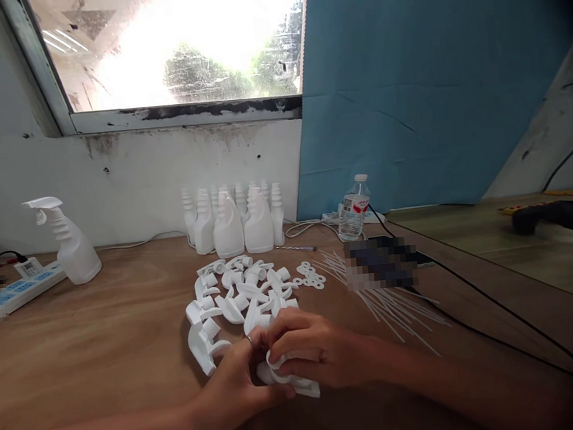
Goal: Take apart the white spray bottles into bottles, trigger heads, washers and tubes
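Observation:
Near the table's front edge, my left hand point(236, 383) is closed around a white spray trigger head point(306, 387), its round collar facing up. My right hand point(308, 350) is closed over the same piece, with thumb and fingertips pinched at the collar. Whether a small part sits between those fingertips is hidden. Just beyond my hands lies a pile of white spray trigger heads point(232, 307). To its right are several flat white washers point(312, 276) and a spread of thin white tubes point(395, 309).
White spray bottles point(228, 227) without heads stand against the wall. One bottle with its trigger head point(76, 250) is at left, beside a power strip point(20, 292). A clear water bottle point(354, 212), a blurred dark object point(381, 263) and black cables point(497, 330) are at right.

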A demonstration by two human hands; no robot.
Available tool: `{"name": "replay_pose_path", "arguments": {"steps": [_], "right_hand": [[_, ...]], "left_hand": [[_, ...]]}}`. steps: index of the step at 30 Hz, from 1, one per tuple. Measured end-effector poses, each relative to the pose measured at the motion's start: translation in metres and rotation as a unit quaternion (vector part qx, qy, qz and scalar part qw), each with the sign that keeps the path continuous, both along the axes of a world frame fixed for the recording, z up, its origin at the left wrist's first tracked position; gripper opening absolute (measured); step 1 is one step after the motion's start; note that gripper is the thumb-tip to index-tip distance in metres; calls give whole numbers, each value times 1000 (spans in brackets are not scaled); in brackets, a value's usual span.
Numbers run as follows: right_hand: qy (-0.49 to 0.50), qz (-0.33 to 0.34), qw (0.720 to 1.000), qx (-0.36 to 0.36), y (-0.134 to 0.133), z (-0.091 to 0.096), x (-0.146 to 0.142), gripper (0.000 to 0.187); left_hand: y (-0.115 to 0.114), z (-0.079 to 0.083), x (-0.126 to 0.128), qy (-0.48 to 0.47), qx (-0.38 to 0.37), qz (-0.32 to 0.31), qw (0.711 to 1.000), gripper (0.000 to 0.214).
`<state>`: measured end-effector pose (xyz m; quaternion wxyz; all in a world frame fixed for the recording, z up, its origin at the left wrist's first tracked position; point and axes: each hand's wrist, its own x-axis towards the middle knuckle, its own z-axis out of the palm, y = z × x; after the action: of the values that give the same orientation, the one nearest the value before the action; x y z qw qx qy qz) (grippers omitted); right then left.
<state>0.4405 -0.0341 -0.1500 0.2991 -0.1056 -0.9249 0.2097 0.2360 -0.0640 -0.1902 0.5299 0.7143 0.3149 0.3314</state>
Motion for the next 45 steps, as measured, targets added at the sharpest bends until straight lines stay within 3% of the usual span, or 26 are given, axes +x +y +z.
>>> {"name": "replay_pose_path", "arguments": {"steps": [11, 24, 30, 35, 39, 45], "right_hand": [[6, 17, 998, 63, -5, 9, 3, 12], [14, 32, 993, 111, -3, 3, 5, 15], [9, 31, 992, 122, -1, 3, 6, 11], [2, 24, 992, 128, -3, 4, 6, 9], [-4, 25, 992, 127, -3, 5, 5, 9], [-47, 23, 987, 150, -5, 9, 4, 10]], "left_hand": [[-3, 10, 4, -32, -22, -3, 999, 31], [-5, 9, 4, -27, 0, -1, 1000, 30], [-9, 5, -3, 13, 70, 10, 997, 33], [-8, -1, -12, 130, 156, 39, 978, 32], [-5, 6, -12, 151, 255, 7, 955, 14], [-1, 9, -13, 147, 325, -27, 934, 8]]}}
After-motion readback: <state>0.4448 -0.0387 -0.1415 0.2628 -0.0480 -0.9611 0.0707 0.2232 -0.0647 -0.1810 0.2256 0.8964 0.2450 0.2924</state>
